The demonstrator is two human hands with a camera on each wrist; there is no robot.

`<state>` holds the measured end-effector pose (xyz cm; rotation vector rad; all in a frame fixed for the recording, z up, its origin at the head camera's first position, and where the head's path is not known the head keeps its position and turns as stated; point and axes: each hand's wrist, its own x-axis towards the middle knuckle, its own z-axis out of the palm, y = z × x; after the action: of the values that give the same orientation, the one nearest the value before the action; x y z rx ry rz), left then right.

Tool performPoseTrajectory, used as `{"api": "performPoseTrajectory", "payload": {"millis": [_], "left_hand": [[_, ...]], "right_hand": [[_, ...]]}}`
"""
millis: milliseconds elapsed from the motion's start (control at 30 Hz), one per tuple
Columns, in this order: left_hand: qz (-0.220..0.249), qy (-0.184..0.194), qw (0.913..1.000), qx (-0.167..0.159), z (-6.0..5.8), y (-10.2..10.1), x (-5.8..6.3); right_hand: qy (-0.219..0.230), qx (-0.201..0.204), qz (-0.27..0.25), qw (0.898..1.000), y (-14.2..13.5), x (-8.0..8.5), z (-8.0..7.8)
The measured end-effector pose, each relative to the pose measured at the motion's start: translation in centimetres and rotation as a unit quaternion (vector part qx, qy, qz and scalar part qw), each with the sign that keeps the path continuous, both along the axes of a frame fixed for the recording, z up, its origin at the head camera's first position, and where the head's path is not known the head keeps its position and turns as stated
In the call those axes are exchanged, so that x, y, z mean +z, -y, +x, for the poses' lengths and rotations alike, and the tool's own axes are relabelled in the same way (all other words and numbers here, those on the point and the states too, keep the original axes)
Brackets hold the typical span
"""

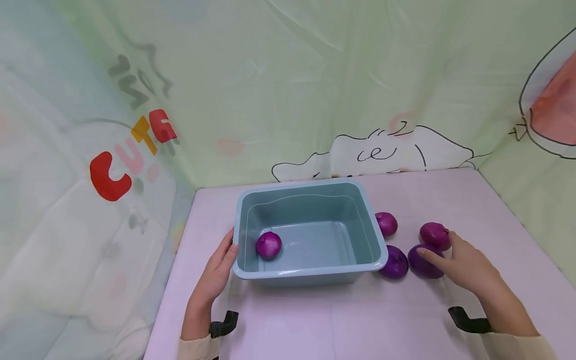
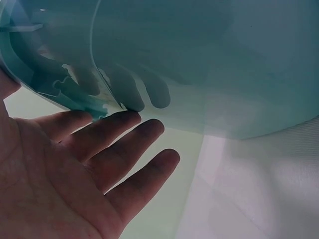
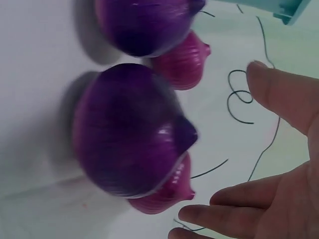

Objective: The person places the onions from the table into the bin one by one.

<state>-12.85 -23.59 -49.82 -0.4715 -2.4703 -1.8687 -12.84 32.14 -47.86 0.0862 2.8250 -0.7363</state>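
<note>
A light blue plastic bin [image 1: 310, 273] stands on the table with one purple onion [image 1: 268, 245] inside, near its left wall. My left hand [image 1: 216, 272] is at the bin's left end, thumb by the rim. In the left wrist view its fingers [image 2: 149, 130] extend, spread, along the outer wall. My right hand [image 1: 472, 270] reaches over a dark purple onion [image 1: 426, 264] right of the bin, its thumb overlapping it. The right wrist view shows that onion [image 3: 127, 132] in front of the hand's parted fingers [image 3: 239, 194]. A redder onion [image 1: 434, 235] lies just behind, by the fingertips.
Close against the bin's right side lie another dark purple onion [image 1: 396, 263] and a redder onion [image 1: 386, 224]. A pale pinkish cloth covers the table [image 1: 288, 325]. Printed curtains [image 1: 252, 100] hang behind it and along both sides.
</note>
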Motion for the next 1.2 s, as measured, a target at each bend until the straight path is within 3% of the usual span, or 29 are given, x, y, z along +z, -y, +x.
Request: {"api": "performPoseTrajectory", "payload": {"millis": [400,1200], "left_hand": [[-0.007,0.002,1.0,0.003,0.1,-0.2,0.0],[-0.01,-0.005,0.9999,0.011,0.1,-0.2,0.0]], "right_hand": [[0.039,-0.007,-0.012,0.999,-0.1,-2.3,0.5],[0.018,-0.036,-0.033,0.999,1.5,-6.1,0.2]]}}
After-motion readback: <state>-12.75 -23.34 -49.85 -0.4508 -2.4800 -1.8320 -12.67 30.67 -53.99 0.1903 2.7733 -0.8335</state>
